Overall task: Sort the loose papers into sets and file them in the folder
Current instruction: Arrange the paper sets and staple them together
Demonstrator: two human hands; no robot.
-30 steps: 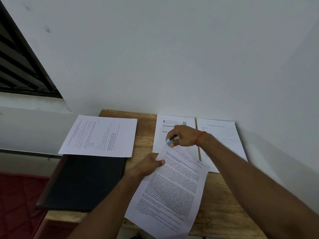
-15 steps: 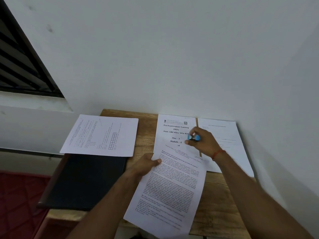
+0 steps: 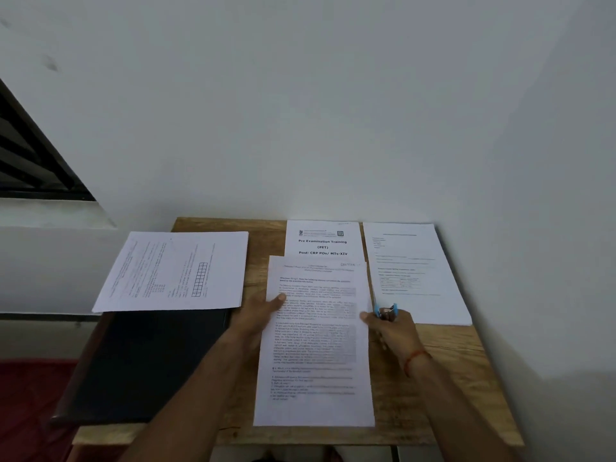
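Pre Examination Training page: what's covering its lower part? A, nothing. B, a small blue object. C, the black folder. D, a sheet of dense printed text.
D: the text sheet, pinched at its left edge by the left hand, overlaps the title page's lower part; the right hand holds the small blue object beside it.
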